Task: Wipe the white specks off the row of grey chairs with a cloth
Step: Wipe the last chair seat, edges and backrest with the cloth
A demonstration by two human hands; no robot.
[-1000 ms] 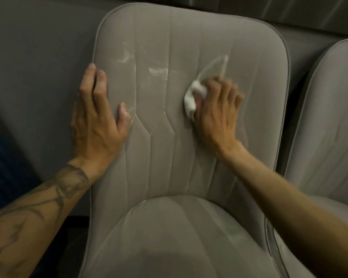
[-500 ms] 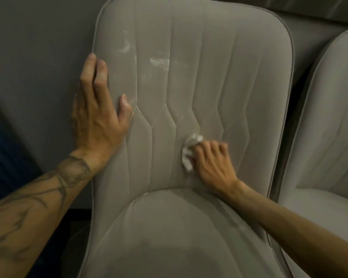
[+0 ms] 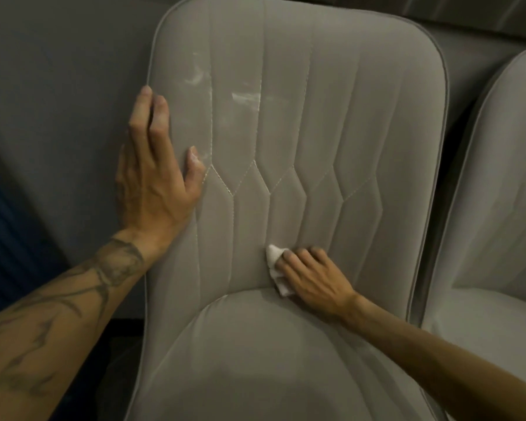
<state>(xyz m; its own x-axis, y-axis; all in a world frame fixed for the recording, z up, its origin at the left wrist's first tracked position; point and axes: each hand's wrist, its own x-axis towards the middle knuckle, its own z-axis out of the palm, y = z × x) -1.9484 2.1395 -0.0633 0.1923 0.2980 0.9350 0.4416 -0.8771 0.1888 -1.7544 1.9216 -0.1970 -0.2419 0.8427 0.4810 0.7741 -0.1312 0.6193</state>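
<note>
R hand (image 3: 313,279): fingers curled over small white cloth (image 3: 274,266), bunched, pressing it to lower backrest (image 3: 362,141) just above the seat (image 3: 255,360) join. L hand (image 3: 155,180): flat, fingers straight & together, thumb spread, palm against backrest's left edge; holds nothing. L forearm (image 3: 58,314) tattooed. Both hands on one grey chair (image 3: 407,86), centre frame. White specks (image 3: 246,98) = smears on upper-left backrest, well above cloth, near L fingertips; a few more by L thumb. Second grey chair (image 3: 498,214) just beside, to the R. Grey wall (image 3: 58,71) behind.
</note>
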